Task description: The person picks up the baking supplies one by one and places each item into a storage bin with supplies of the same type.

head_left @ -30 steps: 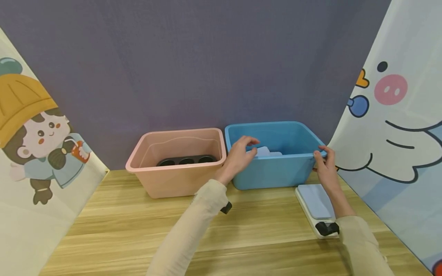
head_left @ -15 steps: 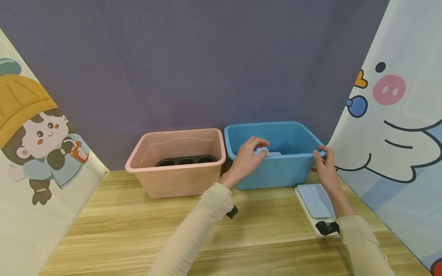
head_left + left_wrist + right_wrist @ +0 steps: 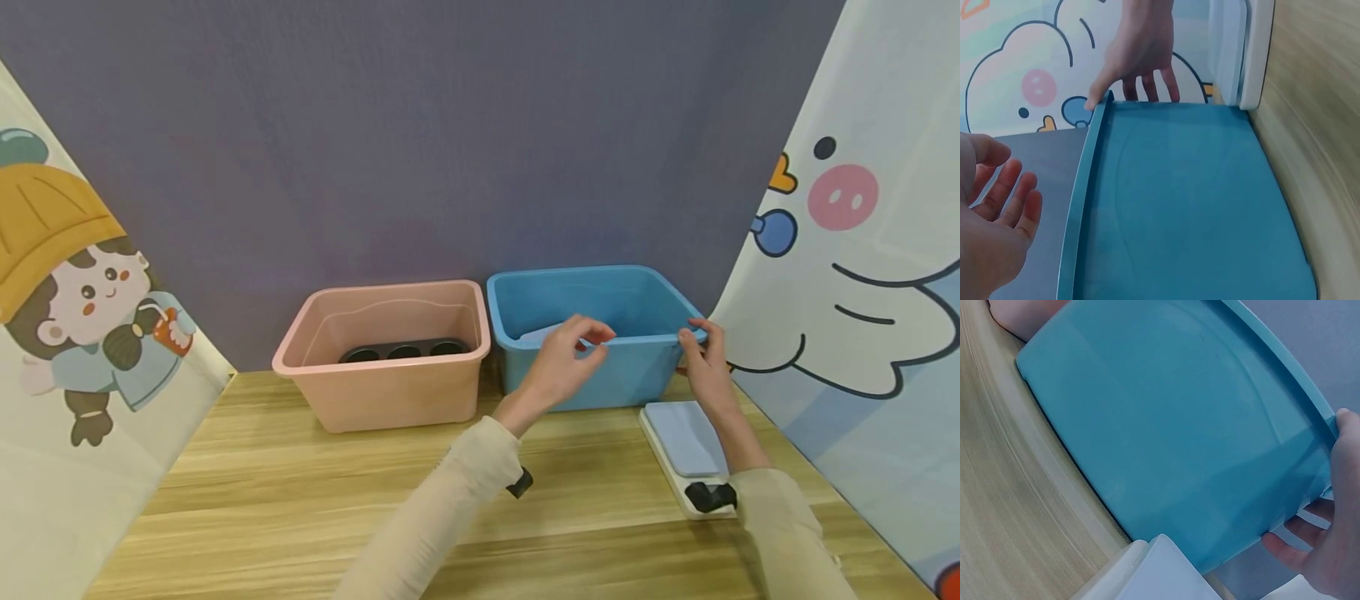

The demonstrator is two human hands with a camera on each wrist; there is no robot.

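A blue plastic bin [image 3: 592, 371] stands on the table. My left hand [image 3: 561, 360], its fingers loosely bent, hovers just over the bin's front rim and holds nothing; the left wrist view shows the same hand [image 3: 997, 219] beside the rim. At the bin's front right corner my right hand [image 3: 708, 367] grips the rim, thumb on top and fingers against the end wall [image 3: 1313, 528]. Inside the bin a pale blue-white object [image 3: 538, 335] shows partly, the rest hidden by the front wall and my left hand.
Left of the blue bin stands a pink bin [image 3: 397, 387] with a black tray with round cups [image 3: 405, 350] in it. A white kitchen scale with a pale blue platform [image 3: 686, 437] lies under my right forearm. A grey panel [image 3: 405, 150] rises behind, with printed side walls.
My left hand has moved right along the blue bin's front rim, away from its left end. My right hand keeps its hold on the corner.
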